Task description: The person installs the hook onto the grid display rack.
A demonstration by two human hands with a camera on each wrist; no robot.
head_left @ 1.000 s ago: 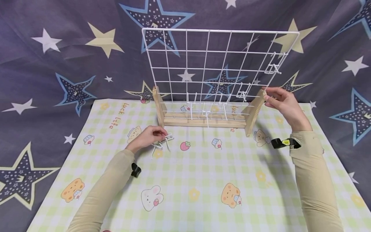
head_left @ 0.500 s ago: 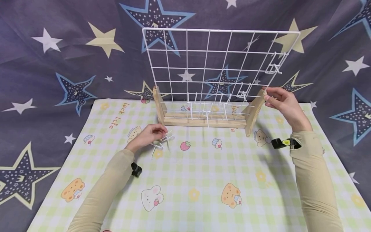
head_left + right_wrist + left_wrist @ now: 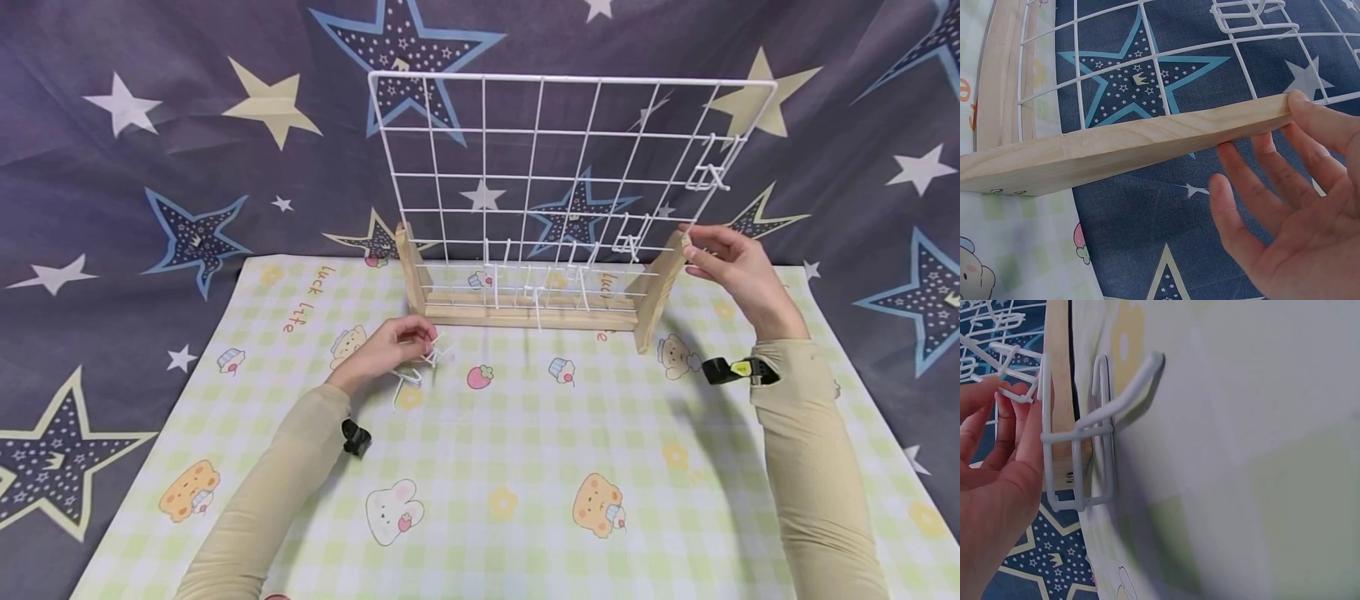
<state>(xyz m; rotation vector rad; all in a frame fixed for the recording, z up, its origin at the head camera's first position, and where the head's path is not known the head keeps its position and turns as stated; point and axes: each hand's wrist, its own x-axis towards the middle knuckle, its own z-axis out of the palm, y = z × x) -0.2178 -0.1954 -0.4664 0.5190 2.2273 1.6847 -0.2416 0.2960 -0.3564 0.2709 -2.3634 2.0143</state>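
Note:
My left hand point(image 3: 388, 350) pinches a white wire hook point(image 3: 1019, 372) between thumb and fingers, just above the cloth. Close beside it, a second white wire hook point(image 3: 406, 379) lies on the cloth and looms large in the left wrist view. A white wire grid panel point(image 3: 536, 131) leans upright in a wooden stand point(image 3: 525, 315). My right hand point(image 3: 738, 271) grips the top of the stand's right side board point(image 3: 1147, 134), thumb on one edge and fingertips against the outer face. Several white hooks, one of them a hook point(image 3: 707, 177) at the upper right, hang on the grid.
A checked tablecloth point(image 3: 517, 450) with printed animals covers the table. Behind the grid hangs a dark curtain point(image 3: 225, 167) with stars. At the near left edge, a small red thing point(image 3: 277, 597) is barely visible.
My left hand has risen slightly, and the hook it pinches has turned and come up with it. The second hook and my right hand stay in place.

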